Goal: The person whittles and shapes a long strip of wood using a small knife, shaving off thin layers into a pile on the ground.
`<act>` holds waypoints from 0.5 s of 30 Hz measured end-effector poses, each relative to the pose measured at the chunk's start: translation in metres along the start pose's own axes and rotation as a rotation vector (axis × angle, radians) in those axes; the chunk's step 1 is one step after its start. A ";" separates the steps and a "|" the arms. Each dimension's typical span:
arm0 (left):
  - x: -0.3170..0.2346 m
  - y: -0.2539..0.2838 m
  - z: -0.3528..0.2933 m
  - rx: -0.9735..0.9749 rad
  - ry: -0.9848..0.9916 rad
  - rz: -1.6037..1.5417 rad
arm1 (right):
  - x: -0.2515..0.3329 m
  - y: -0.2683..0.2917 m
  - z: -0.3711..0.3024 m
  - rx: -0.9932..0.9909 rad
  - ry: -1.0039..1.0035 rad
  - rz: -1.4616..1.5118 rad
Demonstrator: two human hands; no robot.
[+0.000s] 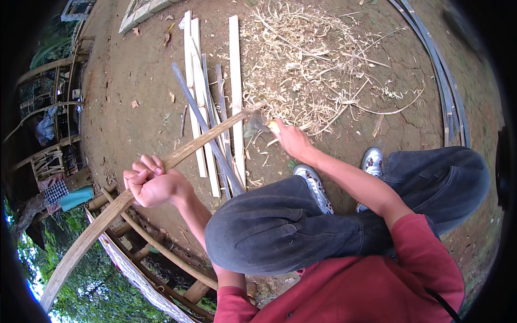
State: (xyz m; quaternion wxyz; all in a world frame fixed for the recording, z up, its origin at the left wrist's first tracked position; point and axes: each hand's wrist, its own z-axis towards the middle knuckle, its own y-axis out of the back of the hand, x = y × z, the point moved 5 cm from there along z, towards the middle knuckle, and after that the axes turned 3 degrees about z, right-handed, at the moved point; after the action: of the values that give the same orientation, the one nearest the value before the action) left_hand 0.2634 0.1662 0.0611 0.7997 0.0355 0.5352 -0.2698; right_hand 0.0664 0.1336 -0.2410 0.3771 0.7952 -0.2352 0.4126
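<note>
Head view: left hand (160,184) clenches wooden strip (207,138), slanting above ground slats (236,70); right hand (292,142) grasps blurred tool (259,123) near strip's tip. Risk: loosened left grip could let strip twist, deflecting tool.

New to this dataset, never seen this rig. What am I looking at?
No robot here: just a person working bare-handed. The only picture comes from a fisheye camera worn on the head, looking down, so straight edges bend near the rim. The left hand grips a long wooden strip; the right hand, near its far end, holds a small yellowish object, too blurred to identify. On the dirt ground lie pale strips, grey strips and curly shavings. Dark trousers and red shirt: the wearer's.
</note>
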 end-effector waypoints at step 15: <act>-0.002 -0.002 -0.001 -0.042 -0.036 0.000 | 0.003 0.009 -0.002 -0.025 0.045 -0.053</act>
State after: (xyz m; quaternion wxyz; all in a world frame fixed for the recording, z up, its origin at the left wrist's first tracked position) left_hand 0.2609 0.1656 0.0627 0.8098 0.0137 0.5262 -0.2591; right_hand 0.0603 0.1295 -0.2342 0.4027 0.7869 -0.2107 0.4173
